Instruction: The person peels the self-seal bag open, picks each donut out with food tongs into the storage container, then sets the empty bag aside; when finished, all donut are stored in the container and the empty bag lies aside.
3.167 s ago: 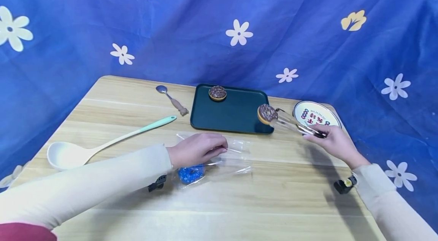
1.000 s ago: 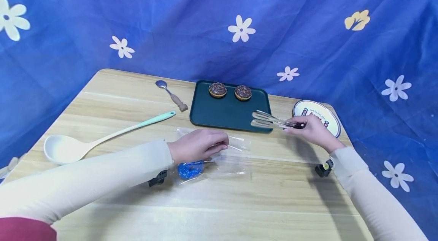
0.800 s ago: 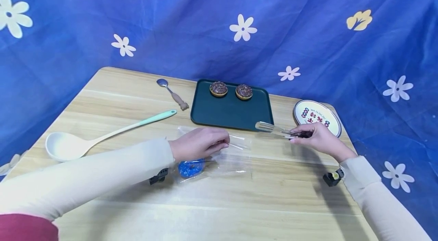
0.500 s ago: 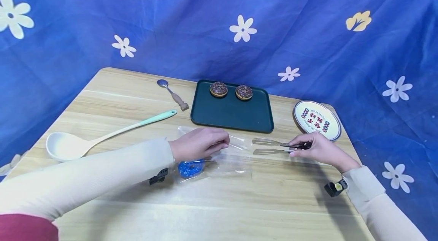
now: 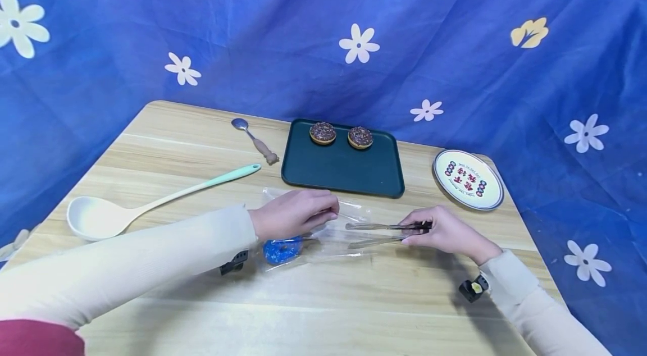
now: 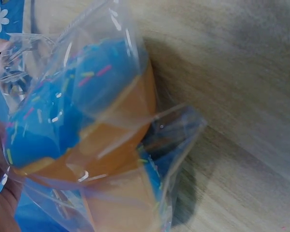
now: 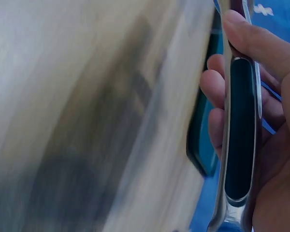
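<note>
My left hand [image 5: 298, 214] pinches the upper edge of a clear plastic bag [image 5: 343, 245] on the table. Inside lie a blue-iced donut with sprinkles [image 6: 79, 99] and part of another, which the left wrist view shows below it; the head view shows one blue donut [image 5: 282, 250] beside the hand. Metal tongs [image 5: 376, 227] are gripped in my right hand [image 5: 445, 234], thumb on one arm and fingers on the other. Their tips are spread apart and overlap the bag's right end. Two chocolate-iced donuts, one left [image 5: 323, 132] and one right [image 5: 360, 137], sit on the dark green tray [image 5: 343, 170].
Behind the right hand is a white oval plate [image 5: 467, 179] with red lettering. A white ladle with a mint handle [image 5: 229, 176] lies left, beyond the left forearm. The small spoon [image 5: 260, 145] lies left of the tray. A blue flowered curtain [image 5: 283, 36] closes the back.
The tongs set the second chocolate donut on the tray and let it go. Since then my right hand has brought them left and nearer, from the tray to the bag. My left hand stayed put.
</note>
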A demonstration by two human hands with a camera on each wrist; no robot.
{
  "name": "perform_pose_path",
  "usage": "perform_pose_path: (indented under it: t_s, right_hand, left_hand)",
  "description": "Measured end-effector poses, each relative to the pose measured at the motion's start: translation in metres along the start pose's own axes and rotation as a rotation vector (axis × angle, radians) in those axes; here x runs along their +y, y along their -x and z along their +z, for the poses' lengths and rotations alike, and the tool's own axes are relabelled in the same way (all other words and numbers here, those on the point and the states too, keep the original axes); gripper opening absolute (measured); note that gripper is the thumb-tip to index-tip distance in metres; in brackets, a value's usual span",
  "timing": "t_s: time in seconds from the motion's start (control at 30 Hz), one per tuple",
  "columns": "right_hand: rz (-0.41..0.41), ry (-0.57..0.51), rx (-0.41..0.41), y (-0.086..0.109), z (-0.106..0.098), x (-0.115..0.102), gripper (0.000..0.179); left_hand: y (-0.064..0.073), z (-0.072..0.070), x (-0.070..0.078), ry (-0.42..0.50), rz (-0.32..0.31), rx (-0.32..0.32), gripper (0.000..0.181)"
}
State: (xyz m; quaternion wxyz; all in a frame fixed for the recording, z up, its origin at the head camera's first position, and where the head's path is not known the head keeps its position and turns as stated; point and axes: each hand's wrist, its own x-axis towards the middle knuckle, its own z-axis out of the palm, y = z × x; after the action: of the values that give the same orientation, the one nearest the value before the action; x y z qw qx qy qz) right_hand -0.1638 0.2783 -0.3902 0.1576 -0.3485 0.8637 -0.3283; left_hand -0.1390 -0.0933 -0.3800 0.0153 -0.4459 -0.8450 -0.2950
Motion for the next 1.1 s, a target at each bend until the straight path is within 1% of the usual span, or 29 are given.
perform_pose_path:
  t_s: [0.1, 0.27, 0.4, 0.53, 0.67, 0.83, 0.9, 1.0, 1.1]
  right_hand:
    - [0.008, 0.023, 0.001, -0.008, 0.008, -0.006, 0.027]
    - [-0.02, 0.057, 0.033, -0.021, 0.021, -0.015, 0.03]
    - [-0.074, 0.078, 0.048, -0.029, 0.031, -0.023, 0.032]
    - [-0.128, 0.088, 0.052, -0.036, 0.04, -0.028, 0.033]
    - [-0.162, 0.094, 0.03, -0.043, 0.047, -0.031, 0.034]
    - [-0.169, 0.114, -0.01, -0.05, 0.052, -0.034, 0.034]
    - [-0.177, 0.125, -0.02, -0.053, 0.053, -0.035, 0.031]
    - [-0.196, 0.134, -0.036, -0.057, 0.056, -0.037, 0.022]
    - [-0.204, 0.127, -0.053, -0.059, 0.058, -0.039, 0.015]
  left_hand:
    - [0.0, 0.0, 0.001, 0.002, 0.003, 0.004, 0.009]
    - [0.0, -0.001, 0.002, -0.001, -0.006, -0.002, 0.009]
    - [0.001, -0.001, 0.001, -0.004, -0.018, -0.004, 0.009]
    - [0.001, 0.0, 0.0, -0.007, -0.011, 0.004, 0.01]
    - [0.0, 0.0, -0.001, -0.013, -0.004, 0.007, 0.009]
    - [-0.001, -0.001, -0.001, -0.013, -0.004, 0.004, 0.008]
    - [-0.002, -0.001, 0.0, -0.01, -0.003, 0.004, 0.008]
    - [-0.002, -0.001, 0.0, -0.007, -0.006, 0.002, 0.008]
    - [-0.001, -0.001, 0.001, -0.009, -0.012, -0.005, 0.009]
